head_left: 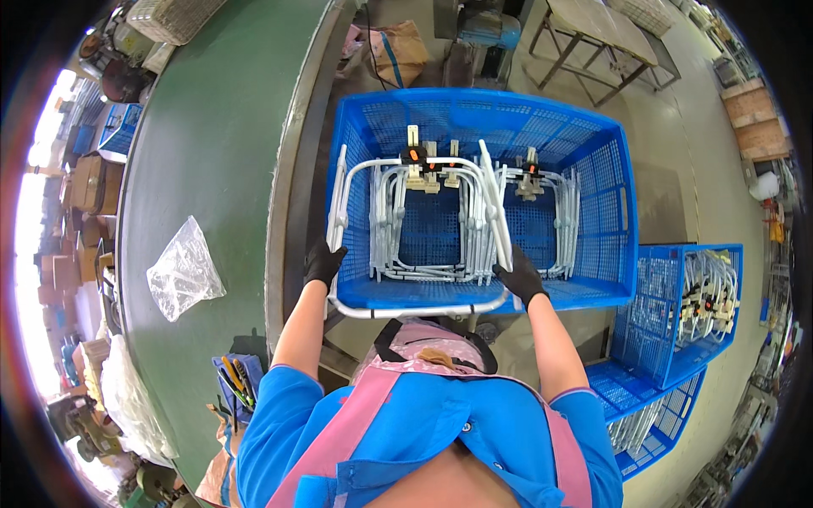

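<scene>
My left hand (pixel 324 263), in a black glove, is closed round the left side of a bent tubular metal frame (pixel 415 312). My right hand (pixel 520 276), gloved the same way, grips its right side. The frame is pale and shiny, with a black and beige clamp-like fitting (pixel 413 156) on its far bar. It is held over the near part of a large blue plastic crate (pixel 622 199), its near bar close to the crate's front rim. Several similar metal frames (pixel 423 273) stand inside in two groups, some with beige fittings. My fingertips are partly hidden.
Along the left runs a green-topped workbench (pixel 220 93) with a crumpled clear plastic bag (pixel 188 269) and a blue tool holder (pixel 240 389). At right, another blue crate (pixel 648 296) holds frames, above a lower blue crate (pixel 677 419). A table (pixel 601 38) stands far right.
</scene>
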Demonstrator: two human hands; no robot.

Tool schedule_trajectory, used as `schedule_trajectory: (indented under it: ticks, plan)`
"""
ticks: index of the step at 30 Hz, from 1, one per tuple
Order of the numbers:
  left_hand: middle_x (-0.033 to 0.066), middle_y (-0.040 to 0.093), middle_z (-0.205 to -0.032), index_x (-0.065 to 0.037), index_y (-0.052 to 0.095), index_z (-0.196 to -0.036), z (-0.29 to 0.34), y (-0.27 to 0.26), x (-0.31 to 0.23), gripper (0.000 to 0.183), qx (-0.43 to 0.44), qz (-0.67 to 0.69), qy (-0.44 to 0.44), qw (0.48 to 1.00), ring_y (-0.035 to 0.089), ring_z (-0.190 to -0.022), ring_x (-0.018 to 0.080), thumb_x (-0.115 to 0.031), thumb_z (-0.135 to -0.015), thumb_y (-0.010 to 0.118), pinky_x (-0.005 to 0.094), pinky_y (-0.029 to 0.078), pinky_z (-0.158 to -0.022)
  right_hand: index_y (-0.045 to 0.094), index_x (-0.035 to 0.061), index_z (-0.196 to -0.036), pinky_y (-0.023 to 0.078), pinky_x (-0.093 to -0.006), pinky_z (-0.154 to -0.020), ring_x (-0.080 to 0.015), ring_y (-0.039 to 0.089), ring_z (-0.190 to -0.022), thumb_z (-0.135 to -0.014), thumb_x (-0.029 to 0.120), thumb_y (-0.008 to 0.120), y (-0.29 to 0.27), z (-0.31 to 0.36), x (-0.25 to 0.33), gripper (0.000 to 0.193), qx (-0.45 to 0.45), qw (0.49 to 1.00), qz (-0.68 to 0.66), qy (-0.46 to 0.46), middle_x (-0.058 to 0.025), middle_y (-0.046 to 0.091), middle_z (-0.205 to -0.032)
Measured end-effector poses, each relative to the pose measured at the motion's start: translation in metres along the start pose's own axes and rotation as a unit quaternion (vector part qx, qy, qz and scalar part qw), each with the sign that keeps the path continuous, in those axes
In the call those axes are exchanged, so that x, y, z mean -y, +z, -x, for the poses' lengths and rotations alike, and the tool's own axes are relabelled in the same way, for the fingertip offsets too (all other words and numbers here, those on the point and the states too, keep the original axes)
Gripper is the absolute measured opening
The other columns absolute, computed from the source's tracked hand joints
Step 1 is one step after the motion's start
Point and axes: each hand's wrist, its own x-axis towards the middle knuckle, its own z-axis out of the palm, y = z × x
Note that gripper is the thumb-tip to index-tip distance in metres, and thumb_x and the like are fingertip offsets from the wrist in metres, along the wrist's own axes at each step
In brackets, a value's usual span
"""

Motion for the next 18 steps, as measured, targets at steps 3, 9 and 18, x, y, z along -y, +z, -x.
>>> schedule_trajectory:
  ticks: [3,9,18]
  plan:
    - [0.0235,0.041,-0.137,-0.004,0.031,-0.136,0.002,0.003,-0.043,0.084,-0.020,-0.190,-0.010,0.981,0.043,-0.123,0.0390,-0.039,-0.074,0.076,0.0470,0.038,-0.099,0.037,0.0077,-0.136,0.044,-0.0486,-0.094,-0.0397,0.052,-0.116,-0.080,0.049,0.063,0.018,0.010,-0.012,0.074,-0.005,0.995,0.094,0.017,-0.0228,0.039,-0.139]
    - [0.0174,0.061,-0.119,-0.006,0.060,-0.119,0.025,0.110,-0.035,0.056,0.179,-0.169,0.208,0.947,0.055,-0.114,0.0354,-0.048,-0.082,0.062,0.0419,0.045,-0.094,0.057,0.0076,-0.118,0.047,-0.0471,-0.089,-0.0375,0.056,-0.108,-0.081,0.041,0.062,0.029,0.121,-0.061,0.050,-0.044,0.999,0.008,0.008,-0.0200,0.056,-0.120]
    - [0.0206,0.061,-0.086,-0.005,0.059,-0.081,0.121,0.215,-0.158,0.028,0.487,-0.246,0.449,0.707,0.060,-0.081,0.0364,-0.033,-0.082,0.056,0.0468,0.045,-0.067,0.065,0.0086,-0.108,0.048,-0.0444,-0.087,-0.0349,0.060,-0.101,-0.084,0.045,0.058,0.086,0.317,-0.159,0.044,-0.148,0.930,-0.138,0.306,-0.0158,0.065,-0.107]
